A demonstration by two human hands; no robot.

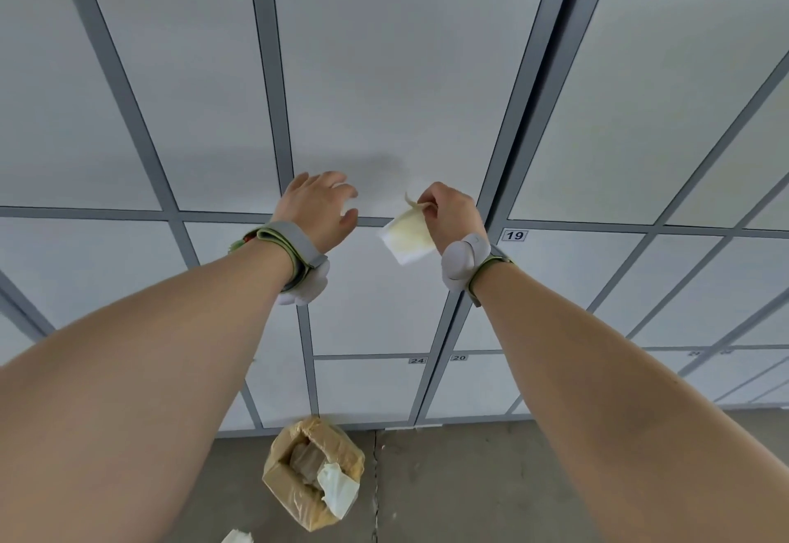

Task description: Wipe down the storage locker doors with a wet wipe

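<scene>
Fingers (430, 210) of the right hand (452, 218) pinch the wet wipe (405, 239) before a locker door (384, 72); left hand (318, 209) spread, holding nothing.
Held by its top corner, the wipe hangs downward, long axis near upright, yellowed with a white lower edge.

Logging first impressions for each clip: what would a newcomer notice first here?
Two raised hands before the pale locker doors: the right hand pinches a yellow-stained wet wipe, the left hand is open beside it. Below, on the floor, sits an open cardboard box.
</scene>
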